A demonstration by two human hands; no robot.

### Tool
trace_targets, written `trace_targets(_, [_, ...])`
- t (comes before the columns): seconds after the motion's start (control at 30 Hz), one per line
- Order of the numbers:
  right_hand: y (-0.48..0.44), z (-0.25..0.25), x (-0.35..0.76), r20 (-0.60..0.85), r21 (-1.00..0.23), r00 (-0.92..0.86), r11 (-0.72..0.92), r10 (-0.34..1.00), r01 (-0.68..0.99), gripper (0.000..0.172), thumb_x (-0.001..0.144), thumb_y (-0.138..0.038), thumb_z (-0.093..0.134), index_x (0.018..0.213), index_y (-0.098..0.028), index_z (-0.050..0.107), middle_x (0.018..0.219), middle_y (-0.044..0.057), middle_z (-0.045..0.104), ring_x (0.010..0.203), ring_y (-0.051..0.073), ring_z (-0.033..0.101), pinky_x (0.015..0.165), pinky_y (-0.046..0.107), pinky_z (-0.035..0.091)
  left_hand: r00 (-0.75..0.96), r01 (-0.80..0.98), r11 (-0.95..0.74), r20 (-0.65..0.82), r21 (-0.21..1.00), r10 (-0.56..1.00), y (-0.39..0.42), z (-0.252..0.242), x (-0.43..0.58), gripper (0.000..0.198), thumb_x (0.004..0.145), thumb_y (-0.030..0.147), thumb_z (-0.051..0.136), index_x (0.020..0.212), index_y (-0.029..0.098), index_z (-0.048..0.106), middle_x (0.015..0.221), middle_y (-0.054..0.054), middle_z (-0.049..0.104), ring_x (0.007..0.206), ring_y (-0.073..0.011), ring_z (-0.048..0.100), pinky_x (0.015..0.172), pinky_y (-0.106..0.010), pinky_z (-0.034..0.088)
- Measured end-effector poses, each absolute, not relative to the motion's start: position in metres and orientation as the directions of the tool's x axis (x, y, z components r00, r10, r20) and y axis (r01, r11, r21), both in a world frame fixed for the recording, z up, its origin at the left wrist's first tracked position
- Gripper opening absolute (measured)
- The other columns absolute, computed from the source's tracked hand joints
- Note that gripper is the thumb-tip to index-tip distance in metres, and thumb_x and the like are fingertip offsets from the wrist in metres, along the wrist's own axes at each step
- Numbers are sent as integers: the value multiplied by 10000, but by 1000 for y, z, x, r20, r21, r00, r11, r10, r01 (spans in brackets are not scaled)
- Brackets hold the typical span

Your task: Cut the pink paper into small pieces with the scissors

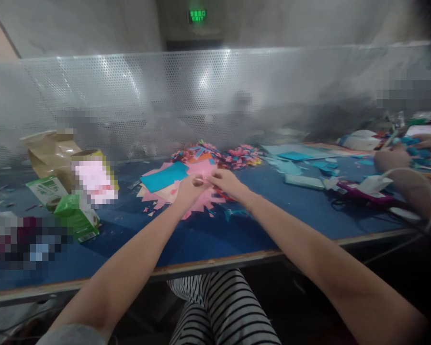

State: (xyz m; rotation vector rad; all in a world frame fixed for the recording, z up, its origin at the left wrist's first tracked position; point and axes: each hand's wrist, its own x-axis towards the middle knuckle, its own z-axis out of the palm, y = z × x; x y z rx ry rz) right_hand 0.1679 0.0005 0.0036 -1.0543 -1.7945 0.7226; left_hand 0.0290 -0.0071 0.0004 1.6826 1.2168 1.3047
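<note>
My left hand (193, 187) and my right hand (225, 182) meet over a pile of coloured pieces on the blue table. Thumb and fingers of each are pinched together at the lower edge of a pink sheet (201, 167), which looks like paper or felt. Beside my left hand lies a flat blue sheet (165, 177), on top of more pink pieces. Zigzag-edged pink pieces (197, 205) spread out below both hands. The fingertips are blurred, so the exact grip is unclear.
Behind the pile are heaps of small colourful pieces (242, 155). To the left stand a green box (77, 215) and a brown paper bag (52, 153). At right are light blue sheets (289, 165), a purple device (366, 191) with a cable, and another person's hands (391, 158).
</note>
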Motion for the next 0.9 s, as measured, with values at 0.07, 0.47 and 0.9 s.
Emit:
trace_targets(0.07, [1, 3, 168, 404, -808, -240, 468, 883, 359, 272, 679, -371, 467, 546, -167, 345, 474, -61, 319, 416, 42, 332, 397, 171, 305, 91, 204, -294, 281, 934, 955, -7, 1, 28, 247, 514, 186, 615, 748, 152, 542, 577, -18, 585, 541, -143, 559, 572, -277, 441])
trace_targets(0.47, [5, 2, 169, 540, -608, -204, 546, 817, 577, 80, 627, -235, 447, 614, -163, 413, 560, -30, 415, 537, 83, 379, 513, 205, 324, 166, -152, -82, 108, 985, 980, -9, 4, 30, 150, 530, 151, 515, 590, 174, 380, 484, 34, 518, 495, -130, 569, 583, -296, 467])
trace_targets(0.9, [6, 3, 166, 425, -855, -224, 470, 877, 220, 150, 569, -153, 442, 711, -141, 488, 575, -34, 468, 503, 74, 451, 496, 209, 387, 183, -168, -127, 157, 978, 971, -2, 1, 22, 228, 516, 110, 534, 717, 169, 445, 568, 39, 505, 557, -142, 594, 583, -303, 472])
